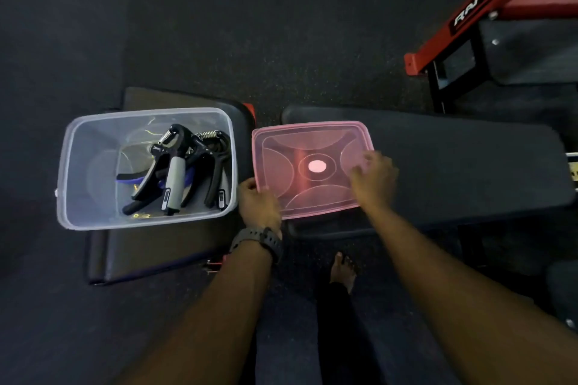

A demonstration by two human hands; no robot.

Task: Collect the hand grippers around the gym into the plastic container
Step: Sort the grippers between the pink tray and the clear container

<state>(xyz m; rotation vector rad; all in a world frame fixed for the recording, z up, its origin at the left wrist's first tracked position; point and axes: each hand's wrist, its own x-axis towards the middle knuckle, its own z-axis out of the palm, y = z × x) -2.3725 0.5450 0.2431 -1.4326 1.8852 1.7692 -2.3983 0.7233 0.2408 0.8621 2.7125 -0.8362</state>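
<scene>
A clear plastic container (90,166) stands on a bench pad at the left. Inside it, at the right side, lie several black hand grippers (184,166) with metal springs; one has a grey handle. To the right a pink translucent lid (312,166) lies flat on the other black bench pad. My left hand (258,201), with a dark watch on the wrist, grips the lid's near left corner. On the lid's right edge my right hand (373,176) has its fingers curled over the rim.
A black bench pad (469,172) extends right under the lid. A red and black machine frame (469,28) stands at the upper right. The dark rubber floor (266,40) lies beyond. My bare foot (342,272) is on the floor below the lid.
</scene>
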